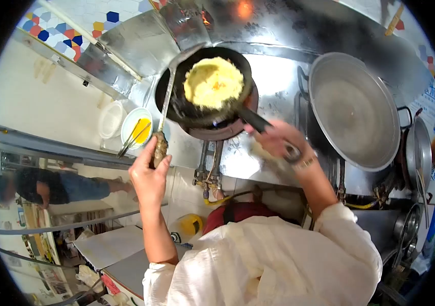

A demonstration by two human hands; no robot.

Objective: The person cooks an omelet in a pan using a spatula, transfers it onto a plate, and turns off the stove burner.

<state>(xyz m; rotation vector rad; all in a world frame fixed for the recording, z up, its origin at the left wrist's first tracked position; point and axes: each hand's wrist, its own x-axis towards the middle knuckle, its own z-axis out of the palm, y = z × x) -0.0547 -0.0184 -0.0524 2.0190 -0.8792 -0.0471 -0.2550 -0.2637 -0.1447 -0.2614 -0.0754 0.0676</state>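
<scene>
Two hands work here: left hand is closed on the spatula, blade at the pan's left rim. Right hand wraps the pan handle w/ egg inside, over the burner. Best to keep pan level & slide blade fully under the egg.

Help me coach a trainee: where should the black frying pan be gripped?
By its long dark handle, from the near right side. It juts off the burner toward the cook; the right hand holds it there, clear of the egg.
</scene>
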